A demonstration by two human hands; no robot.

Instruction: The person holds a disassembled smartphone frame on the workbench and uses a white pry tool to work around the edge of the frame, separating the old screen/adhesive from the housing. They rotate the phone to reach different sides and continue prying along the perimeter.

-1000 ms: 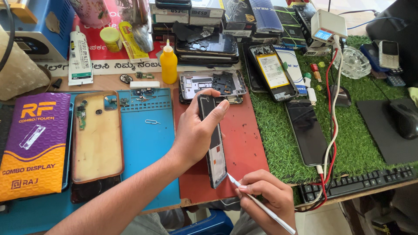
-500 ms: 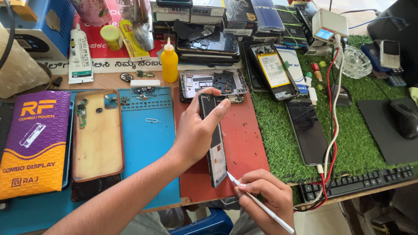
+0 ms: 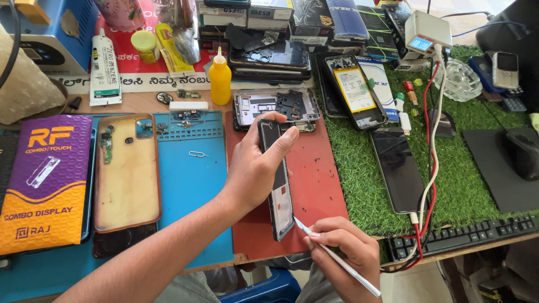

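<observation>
Nearest me, at six o'clock, my right hand (image 3: pixel 342 247) pinches a white pointed tool (image 3: pixel 331 255), tip touching the phone frame's (image 3: pixel 279 188) lower edge. My left hand (image 3: pixel 255 168) clasps that frame tilted above the red mat (image 3: pixel 320 179); a yellow bottle (image 3: pixel 219 78) stands at twelve o'clock.

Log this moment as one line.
left hand: holds black phone frame on edge | right hand: white pointed tool, tip at frame | surface: red mat

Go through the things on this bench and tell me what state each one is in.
Phone frame: on edge on the red mat, held by the left hand.
White tool: in the right hand, tip at the frame's lower edge.
Yellow bottle: upright, capped.
Black phone: flat, screen dark.
</observation>
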